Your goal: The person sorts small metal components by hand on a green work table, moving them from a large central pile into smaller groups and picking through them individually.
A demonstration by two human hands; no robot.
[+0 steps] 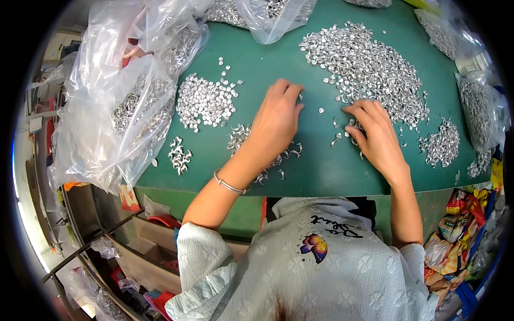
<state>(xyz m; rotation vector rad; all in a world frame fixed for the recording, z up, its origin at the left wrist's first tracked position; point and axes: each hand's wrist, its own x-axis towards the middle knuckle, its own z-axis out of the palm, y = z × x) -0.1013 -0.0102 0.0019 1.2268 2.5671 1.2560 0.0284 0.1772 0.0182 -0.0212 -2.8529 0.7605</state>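
Left hand (276,120) flat, fingers pressed together, resting on green table (316,171) beside curved metal clips (238,136). Right hand (375,136) at edge of large silver pile (369,69), fingertips curled; pinch unclear. Best: draw few pieces out, keep sorted heaps (206,101) separate.

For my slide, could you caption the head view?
Both hands, left hand and right hand, sort small metal pieces on a green table.

The left hand (276,120) covers part of a heap of curved metal clips (243,140). The right hand (377,136) hides what its fingertips pinch. The top plastic bag (267,18) is cut off; single pieces are too small to tell.
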